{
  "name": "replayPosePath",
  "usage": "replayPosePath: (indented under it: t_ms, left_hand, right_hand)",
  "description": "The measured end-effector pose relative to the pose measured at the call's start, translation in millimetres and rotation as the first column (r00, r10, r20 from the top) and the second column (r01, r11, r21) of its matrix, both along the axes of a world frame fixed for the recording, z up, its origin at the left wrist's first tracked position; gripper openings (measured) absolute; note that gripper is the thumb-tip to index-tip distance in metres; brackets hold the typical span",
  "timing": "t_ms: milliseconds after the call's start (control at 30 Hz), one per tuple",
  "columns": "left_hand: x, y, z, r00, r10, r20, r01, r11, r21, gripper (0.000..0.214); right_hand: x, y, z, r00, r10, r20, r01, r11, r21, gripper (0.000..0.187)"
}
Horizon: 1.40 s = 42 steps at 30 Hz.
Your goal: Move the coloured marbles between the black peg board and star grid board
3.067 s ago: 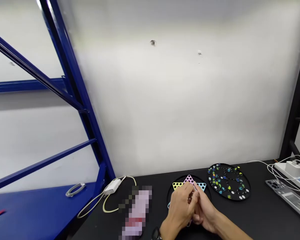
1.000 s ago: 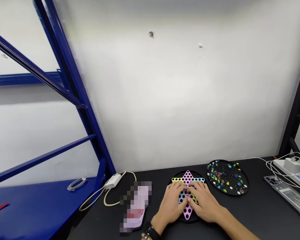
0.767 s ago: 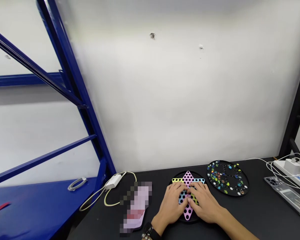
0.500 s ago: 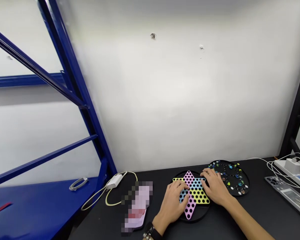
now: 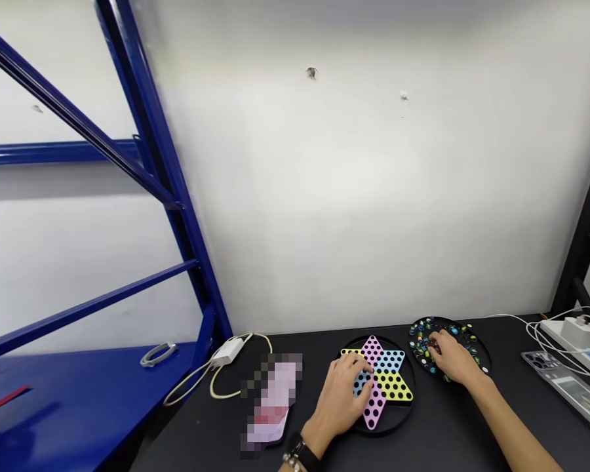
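A round black board with a pink, blue and yellow star of holes (image 5: 391, 380) lies on the black table. My left hand (image 5: 341, 396) rests flat on its left side, fingers spread, holding nothing. To the right lies a round black tray (image 5: 474, 341) with several coloured marbles. My right hand (image 5: 450, 357) is over this tray with its fingers curled down among the marbles; whether a marble is between the fingertips is hidden.
A blurred pink object (image 5: 275, 403) lies left of the board, beside a white charger with a yellowish cable (image 5: 226, 354). A phone (image 5: 565, 387) and a white power strip with cables (image 5: 577, 331) sit at the right. A blue shelf frame (image 5: 167, 190) stands on the left.
My right hand left the star board and moved right onto the marble tray. My left hand stayed on the board's left side. The view shifted slightly.
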<state>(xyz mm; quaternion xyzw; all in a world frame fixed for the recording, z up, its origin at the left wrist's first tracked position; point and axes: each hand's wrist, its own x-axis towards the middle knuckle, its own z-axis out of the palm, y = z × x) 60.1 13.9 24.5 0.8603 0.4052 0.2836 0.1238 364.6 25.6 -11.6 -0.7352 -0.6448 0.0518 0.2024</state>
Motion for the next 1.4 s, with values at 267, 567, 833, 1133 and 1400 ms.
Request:
replayPosePath:
  t_ms: [267,567,833,1133,1400]
  left_hand:
    - [-0.3,0.7,0.0,1.0,0.002,0.001,-0.002,1.0,-0.014,0.016]
    - [0.2,0.0,2.3,1.0,0.004,-0.004,-0.004,1.0,-0.015,0.016]
    - [1.2,-0.2,2.8,1.0,0.007,-0.004,-0.007,1.0,-0.018,0.016]
    - [0.3,0.3,1.0,1.0,-0.002,0.008,0.002,1.0,-0.003,0.017]
    - [-0.1,1.3,1.0,1.0,0.002,0.009,-0.002,1.0,-0.022,0.016]
  right_hand:
    - [6.3,4.2,-3.9,0.997,0.055,-0.049,-0.056,0.998,-0.027,0.015]
    - [4.9,4.5,3.5,0.996,0.088,-0.016,-0.088,0.995,-0.048,0.014]
    - [12.4,9.4,-7.5,0.982,0.097,-0.163,-0.088,0.994,0.062,0.01]
    - [38.8,13.2,13.7,-0.022,0.165,-0.986,0.221,0.963,0.156,0.022]
    - [32.2,15.9,2.0,0.417,-0.003,-0.909,0.211,0.973,0.094,0.023]
